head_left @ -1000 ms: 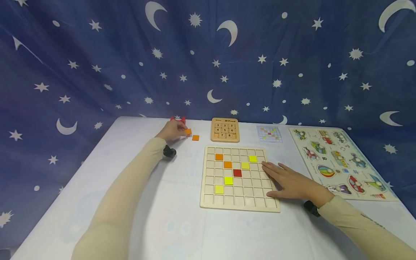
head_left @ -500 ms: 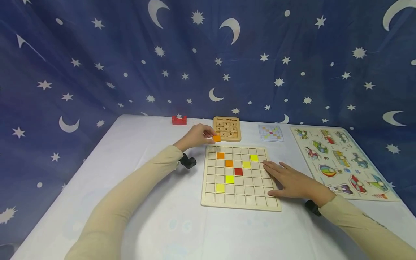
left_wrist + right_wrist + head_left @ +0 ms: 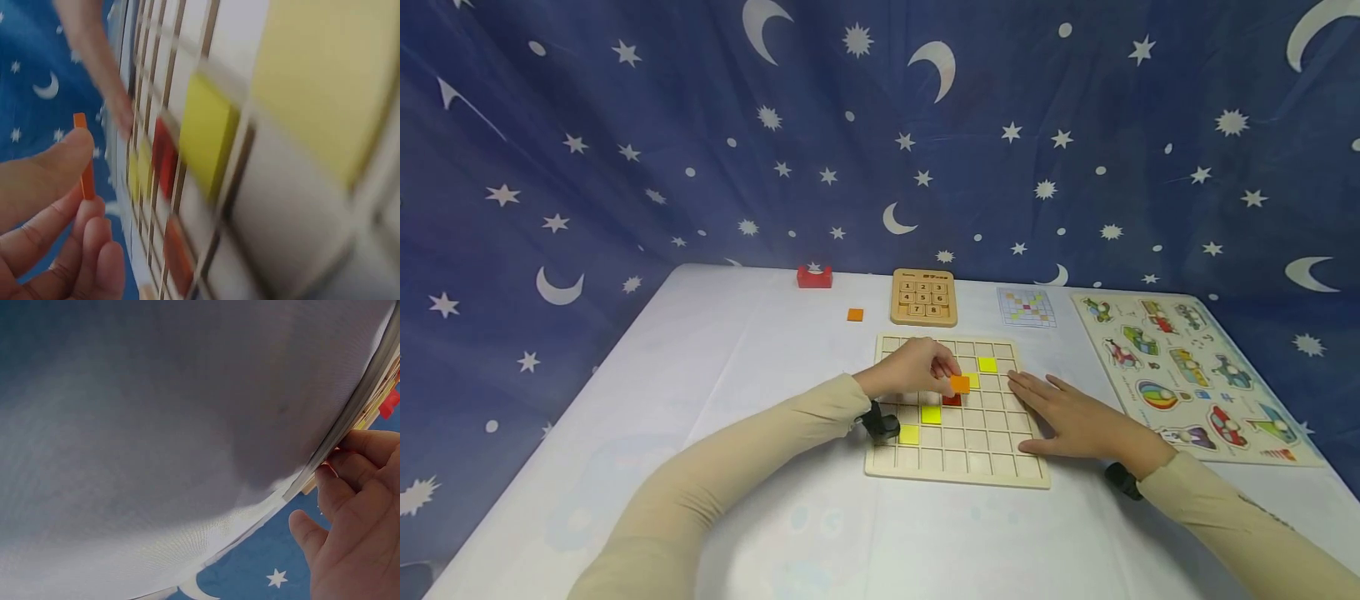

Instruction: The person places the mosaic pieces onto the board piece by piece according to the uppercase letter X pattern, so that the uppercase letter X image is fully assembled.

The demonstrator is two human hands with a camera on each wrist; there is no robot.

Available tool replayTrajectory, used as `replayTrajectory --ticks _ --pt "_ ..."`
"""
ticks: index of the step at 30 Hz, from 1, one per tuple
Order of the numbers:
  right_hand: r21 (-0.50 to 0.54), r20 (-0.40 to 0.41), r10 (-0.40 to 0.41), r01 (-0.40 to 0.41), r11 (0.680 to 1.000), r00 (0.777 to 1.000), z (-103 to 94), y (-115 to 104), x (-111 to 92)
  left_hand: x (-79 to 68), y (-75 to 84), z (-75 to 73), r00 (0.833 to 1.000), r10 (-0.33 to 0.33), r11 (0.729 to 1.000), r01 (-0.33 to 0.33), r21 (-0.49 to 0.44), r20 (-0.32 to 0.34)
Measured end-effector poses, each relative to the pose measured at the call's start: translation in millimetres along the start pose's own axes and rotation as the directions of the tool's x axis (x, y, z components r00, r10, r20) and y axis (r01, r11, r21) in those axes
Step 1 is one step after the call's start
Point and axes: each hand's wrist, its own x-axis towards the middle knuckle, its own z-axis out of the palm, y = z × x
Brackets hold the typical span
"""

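My left hand (image 3: 917, 368) pinches an orange square tile (image 3: 960, 384) between thumb and fingers, above the middle of a wooden grid board (image 3: 955, 463). In the left wrist view that orange tile (image 3: 87, 169) is seen edge-on. A red tile (image 3: 952, 401) lies in the board just below it, partly covered. Yellow tiles (image 3: 931, 414) sit in cells along a diagonal. An orange tile (image 3: 178, 256) in the board shows in the left wrist view but is behind the hand in the head view. My right hand (image 3: 1067, 419) rests with spread fingers on the board's right edge.
Another orange tile (image 3: 855, 315) lies loose on the white table. Behind the board are a red holder (image 3: 815, 278), a wooden number puzzle (image 3: 923, 297) and a coloured pattern card (image 3: 1027, 307). A picture puzzle board (image 3: 1195, 375) lies at the right.
My left hand has carried the orange tile from beside the red holder, rightward and nearer, to over the grid board. The right hand stays at the board's edge.
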Motion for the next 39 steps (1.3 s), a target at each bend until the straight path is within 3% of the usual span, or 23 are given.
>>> replayTrajectory --ticks 6,14,18,25,33,39 --pt "-0.002 0.001 -0.002 0.002 1.0 1.0 0.4 1 0 2.1 8.8 21.4 0.999 -0.016 0.999 0.014 0.04 0.043" --pt "0.002 -0.001 0.013 -0.013 1.0 1.0 1.0 1 1 0.2 16.1 31.2 0.997 0.018 0.987 -0.03 0.157 0.078" --pt "-0.002 -0.013 0.003 -0.003 1.0 1.0 1.1 1 0 -1.5 16.8 31.3 0.996 0.035 0.986 -0.048 0.162 0.085" --pt "0.011 0.002 0.018 -0.018 1.0 1.0 0.7 1 1 -2.1 17.4 27.5 0.998 -0.011 0.988 0.002 0.154 0.058" --pt "0.008 -0.003 0.011 -0.011 1.0 1.0 3.1 2 1 0.7 14.9 27.8 0.997 0.007 0.991 -0.017 0.135 0.075" --pt "-0.003 -0.032 -0.01 0.01 1.0 0.999 3.1 2 0 1.4 8.8 18.1 0.998 0.002 0.994 -0.009 0.111 0.061"
